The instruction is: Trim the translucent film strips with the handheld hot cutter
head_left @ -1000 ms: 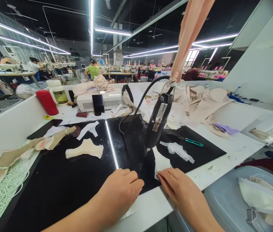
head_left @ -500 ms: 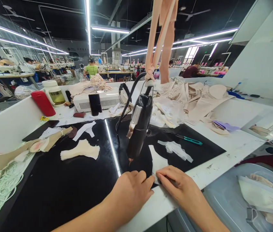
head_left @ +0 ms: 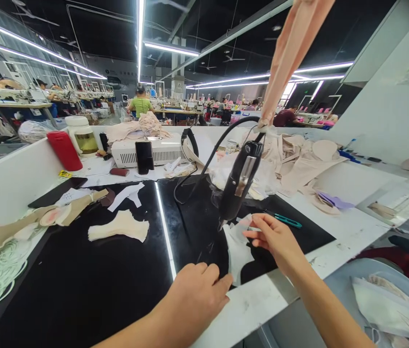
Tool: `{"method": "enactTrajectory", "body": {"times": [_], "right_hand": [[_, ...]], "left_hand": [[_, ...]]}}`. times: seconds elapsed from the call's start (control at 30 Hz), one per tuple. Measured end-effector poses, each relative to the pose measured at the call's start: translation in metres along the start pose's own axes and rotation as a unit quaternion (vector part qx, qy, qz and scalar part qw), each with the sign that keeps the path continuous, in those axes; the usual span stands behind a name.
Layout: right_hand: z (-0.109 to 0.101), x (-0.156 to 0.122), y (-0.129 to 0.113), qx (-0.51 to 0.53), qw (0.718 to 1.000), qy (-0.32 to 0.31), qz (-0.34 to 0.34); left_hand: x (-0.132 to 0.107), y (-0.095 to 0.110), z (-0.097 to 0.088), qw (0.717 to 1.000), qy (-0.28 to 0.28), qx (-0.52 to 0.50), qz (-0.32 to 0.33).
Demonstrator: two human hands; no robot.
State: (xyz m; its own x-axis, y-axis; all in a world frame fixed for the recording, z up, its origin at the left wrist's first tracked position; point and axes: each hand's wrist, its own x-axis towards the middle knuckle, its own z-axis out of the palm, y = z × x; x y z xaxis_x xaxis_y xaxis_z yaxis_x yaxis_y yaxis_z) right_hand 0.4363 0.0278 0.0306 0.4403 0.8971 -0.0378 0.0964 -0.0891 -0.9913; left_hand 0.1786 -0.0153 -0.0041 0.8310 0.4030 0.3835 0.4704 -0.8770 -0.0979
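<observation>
A cut piece of white fabric point(head_left: 239, 256) lies on the black mat near the table's front edge. My left hand point(head_left: 199, 295) rests beside it, fingers curled, fingertips pressing on its near end. My right hand point(head_left: 271, 237) pinches a thin white fabric scrap point(head_left: 242, 223) over the far end of that piece; the fingertips partly hide the scrap. Just beyond hangs a black tool point(head_left: 240, 181) with a pointed tip, tilted, its tip close to the piece's upper left corner. It is tied to pinkish fabric strips point(head_left: 287, 58).
Teal-handled snips point(head_left: 287, 221) lie right of my right hand. A cream fabric stack point(head_left: 119, 227) and a white cutout point(head_left: 127, 195) lie left. Behind stand a phone point(head_left: 144, 157), a white box point(head_left: 124, 153) and beige garments point(head_left: 298, 154). A grey bin point(head_left: 338, 280) stands right.
My right hand has moved up and away from the near end to the far end of the white fabric, now pinching a scrap. The hanging tool has swung right. My left hand stays put.
</observation>
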Motion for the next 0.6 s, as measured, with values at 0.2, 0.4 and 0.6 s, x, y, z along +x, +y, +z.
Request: {"method": "enactTrajectory", "body": {"times": [0.2,0.4,0.6], "right_hand": [[0.007,0.053,-0.014,0.073,0.997,0.031,-0.02],[0.002,0.07,-0.032,0.116,0.981,0.082,-0.133],[-0.012,0.038,-0.044,0.121,0.959,0.096,-0.236]], "left_hand": [[0.001,0.0,0.003,0.998,0.062,0.001,-0.008],[0.001,-0.002,0.001,0.999,0.043,0.003,0.003],[0.003,-0.004,-0.001,0.998,-0.01,-0.048,-0.033]]}}
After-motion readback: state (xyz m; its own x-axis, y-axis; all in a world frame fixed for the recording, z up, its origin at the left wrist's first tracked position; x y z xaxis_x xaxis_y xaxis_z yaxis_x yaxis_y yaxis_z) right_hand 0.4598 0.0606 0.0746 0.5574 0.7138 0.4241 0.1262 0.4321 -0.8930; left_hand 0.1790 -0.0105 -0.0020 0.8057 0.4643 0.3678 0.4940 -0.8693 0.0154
